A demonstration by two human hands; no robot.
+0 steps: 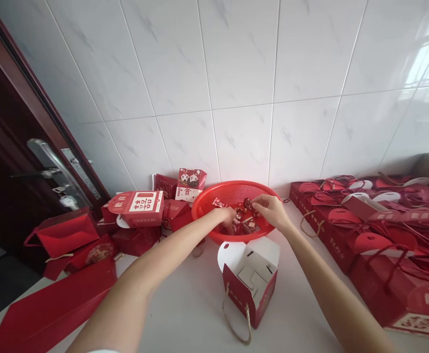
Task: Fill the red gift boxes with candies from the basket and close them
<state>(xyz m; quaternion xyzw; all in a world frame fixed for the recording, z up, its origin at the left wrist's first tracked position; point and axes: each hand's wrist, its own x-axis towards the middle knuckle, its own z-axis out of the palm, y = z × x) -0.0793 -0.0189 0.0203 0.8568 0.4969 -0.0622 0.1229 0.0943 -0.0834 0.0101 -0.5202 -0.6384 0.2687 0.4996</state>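
Note:
A red plastic mesh basket [236, 186] stands against the tiled wall, with several small wrapped sweets [251, 225] lying in it. My left hand [228, 218] reaches into its left half, fingers curled down among the sweets; whatever they grip is hidden. Over the right side, my right hand [271, 211] pinches a dark red wrapped candy [249, 204] between thumb and fingers. Between my forearms, just in front of the basket, an upright red gift box [238, 287] has its white-lined flaps spread, and its interior shows bare. A rope handle [229, 321] hangs from its near side.
Rows of red gift boxes [335, 247] with cord handles fill the right side. At the left lie more red boxes [140, 208] in a loose pile, with a long red box [58, 309] nearer me. A dark door with a metal handle [52, 162] borders the far left.

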